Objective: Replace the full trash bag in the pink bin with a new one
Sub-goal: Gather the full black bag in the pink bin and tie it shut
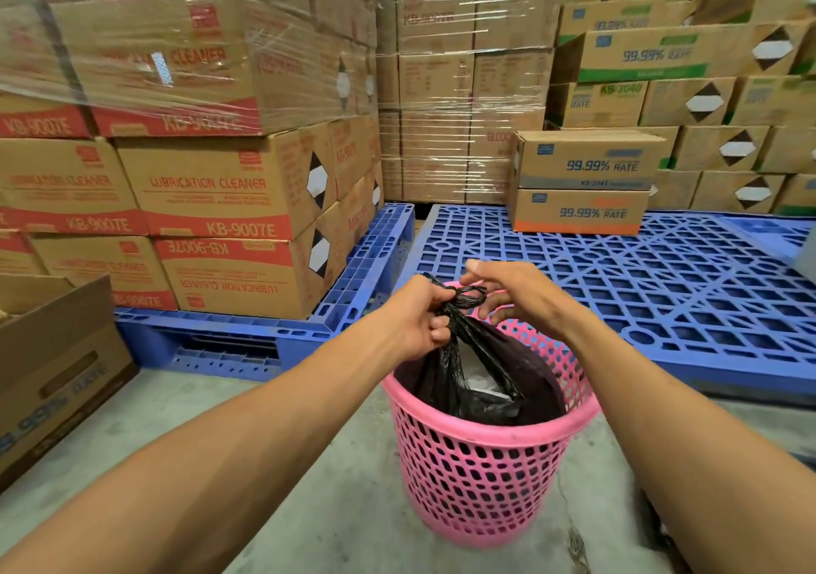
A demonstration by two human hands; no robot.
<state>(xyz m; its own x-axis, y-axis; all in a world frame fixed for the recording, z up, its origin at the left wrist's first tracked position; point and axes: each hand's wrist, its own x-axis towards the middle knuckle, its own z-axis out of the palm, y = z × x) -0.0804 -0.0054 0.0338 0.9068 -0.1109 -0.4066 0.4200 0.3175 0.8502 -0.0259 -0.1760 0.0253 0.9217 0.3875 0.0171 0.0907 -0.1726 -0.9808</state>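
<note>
Left hand [419, 315] fisted around the gathered neck of the black trash bag [474, 375], fingers curled shut on the twisted plastic just below the knot. Right hand [514, 293] pinches the looped end of the bag's top between thumb and fingers, closed on it; looks like a knot being tied or cinched.

Bag body hangs from the neck down into the pink bin [477, 467], still seated inside; something pale shows through the opening under the stretched plastic. Bin stands upright on the concrete floor [309, 463], just in front of the blue pallets [662, 291], with stacked cartons [212, 202] behind.

Risks, as judged:
- Thin plastic is pulled taut at the neck; a hard tug could tear it there and spill the contents.
- Loose knot could slip once the load is lifted.
- Light mesh bin may lift or tip with the bag if nothing holds it down.
- No replacement bag visible in view.
</note>
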